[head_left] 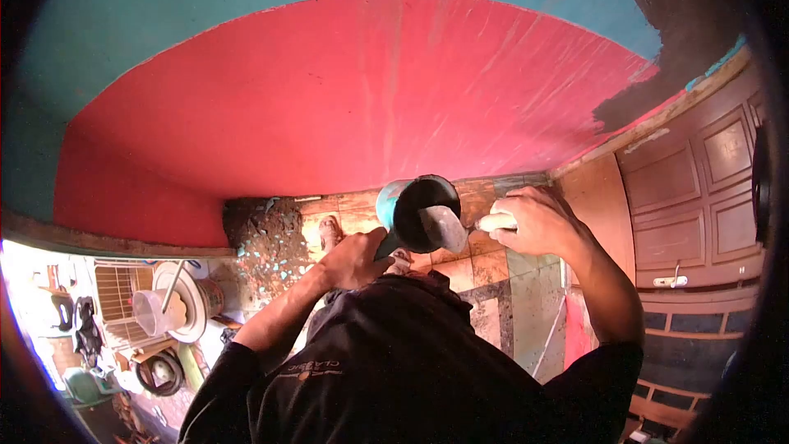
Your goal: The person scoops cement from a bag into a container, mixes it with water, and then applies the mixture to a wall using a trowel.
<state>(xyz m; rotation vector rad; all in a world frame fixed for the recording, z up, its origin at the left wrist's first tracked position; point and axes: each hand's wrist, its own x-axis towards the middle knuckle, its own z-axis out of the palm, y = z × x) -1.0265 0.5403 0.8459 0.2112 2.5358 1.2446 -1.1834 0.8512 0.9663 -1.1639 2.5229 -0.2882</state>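
Observation:
My left hand [357,261] is closed round the dark handle of a black dipper [423,197], whose round mouth faces up toward me. My right hand [532,220] grips the pale handle of a trowel [445,228]. The trowel's light grey blade lies over the mouth of the dipper, its tip inside. How much the dipper contains is too dark to tell. A teal container [389,202] shows just behind the dipper, partly hidden by it.
A pink and teal wall [329,99] rises ahead, with a dark bare patch [682,41] at upper right. Rubble [267,234] lies on the tiled floor by its foot. A brown door [682,189] stands at right; buckets and a rack [115,296] are at left.

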